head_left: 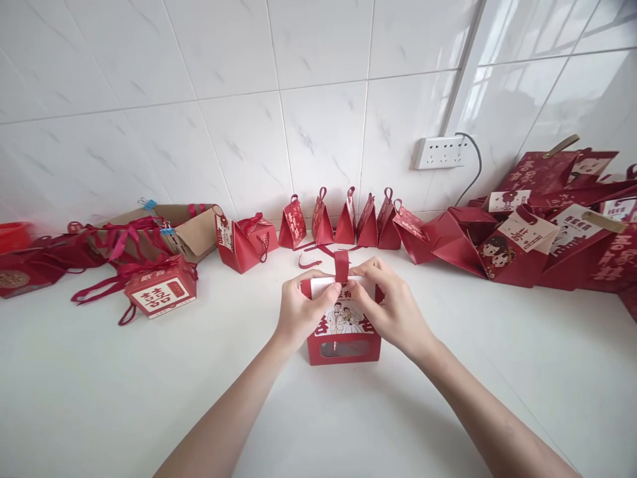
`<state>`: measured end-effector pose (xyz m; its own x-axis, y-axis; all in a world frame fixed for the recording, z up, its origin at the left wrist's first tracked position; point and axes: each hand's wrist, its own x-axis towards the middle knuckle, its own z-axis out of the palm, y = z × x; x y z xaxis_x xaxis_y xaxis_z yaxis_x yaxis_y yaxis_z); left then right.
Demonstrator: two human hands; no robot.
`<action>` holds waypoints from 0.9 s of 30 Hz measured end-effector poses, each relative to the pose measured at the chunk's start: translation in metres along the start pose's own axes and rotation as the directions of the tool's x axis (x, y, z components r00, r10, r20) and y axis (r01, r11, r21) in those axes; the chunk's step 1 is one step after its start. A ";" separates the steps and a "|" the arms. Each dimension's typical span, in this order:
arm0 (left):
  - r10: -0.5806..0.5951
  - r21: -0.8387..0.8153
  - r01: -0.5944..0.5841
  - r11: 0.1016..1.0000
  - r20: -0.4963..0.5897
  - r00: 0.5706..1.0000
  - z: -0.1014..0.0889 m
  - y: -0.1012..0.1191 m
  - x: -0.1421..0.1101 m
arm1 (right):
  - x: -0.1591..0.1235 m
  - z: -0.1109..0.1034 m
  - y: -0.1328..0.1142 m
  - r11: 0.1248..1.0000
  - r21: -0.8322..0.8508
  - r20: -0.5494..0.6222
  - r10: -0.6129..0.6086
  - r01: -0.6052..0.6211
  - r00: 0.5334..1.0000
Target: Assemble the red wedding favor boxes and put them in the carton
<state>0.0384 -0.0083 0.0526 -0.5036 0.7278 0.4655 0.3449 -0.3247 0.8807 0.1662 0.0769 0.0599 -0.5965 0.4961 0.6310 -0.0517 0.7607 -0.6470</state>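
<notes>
A red gift box (344, 350) with a clear window and a printed couple on its white panel stands upright on the white table in front of me. A red strap (341, 265) forms a loop at its top. My left hand (304, 307) pinches the box's upper edge, thumb on the front and fingers behind. From the other side my right hand (391, 302) grips the same edge in the same way. Both thumbs press close together just under the strap. The fingers behind the panel are partly hidden.
Loose red ribbon pieces (311, 263) lie behind the box. Several small triangular red boxes (346, 224) line the tiled wall. On the left are a red box with ribbon (162, 289) and an open cardboard box (199, 232). Red boxes pile up on the right (517, 245), below a power strip (440, 153).
</notes>
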 end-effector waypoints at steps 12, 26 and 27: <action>0.019 -0.006 -0.019 1.000 -0.003 1.000 0.000 0.001 -0.003 | 0.000 0.003 0.003 0.999 0.003 -0.027 -0.032 0.032 0.999; -0.015 0.007 0.014 1.000 0.063 0.998 -0.004 0.002 -0.003 | 0.000 0.007 0.006 0.997 0.038 -0.061 -0.061 0.063 0.996; -0.011 -0.002 0.012 1.000 0.069 0.998 -0.004 0.001 -0.003 | 0.000 0.008 0.005 0.997 0.037 -0.069 -0.065 0.067 0.996</action>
<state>0.0370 -0.0132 0.0527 -0.4513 0.7717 0.4482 0.3372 -0.3175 0.8863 0.1598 0.0779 0.0532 -0.5352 0.4736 0.6995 -0.1211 0.7765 -0.6184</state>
